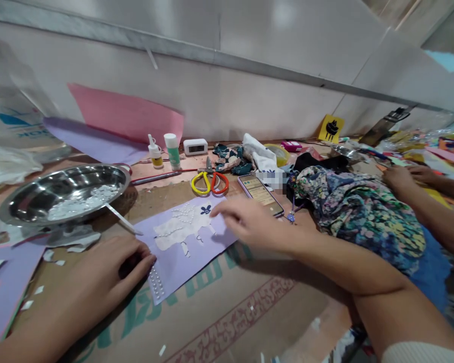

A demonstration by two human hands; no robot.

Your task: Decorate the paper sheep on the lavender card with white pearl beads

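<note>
Two hands rest on a purple sheet [212, 249] that lies flat on the counter [230, 312], near its middle. The left hand [113, 269] lies palm down at the sheet's lower left corner, its fingers [144, 262] pressed together with the tips on the paper, touching the top of a strip of beads [157, 285] stuck along that edge. The right hand [249, 222] reaches in from the right. Its fingers [221, 210] are drawn together and point left, with the tips at the edge of a white sheep cutout [181, 227] dotted with beads, just beside a small blue shape [206, 208]. Whether they pinch anything cannot be told.

Left of the sheet stands a steel bowl [41, 194] holding white bits [83, 201], with a thin stick [123, 219] leaning from its rim toward the paper. Behind the sheet lie scissors [210, 182] with one yellow and one orange handle, and a phone [261, 194] with its screen lit sits just beyond the right hand. Two glue bottles [164, 151] and a white clock [195, 146] stand near the wall. A flowered cloth [363, 212] is heaped to the right, and past it another person's hand [399, 179] rests on the counter.
</note>
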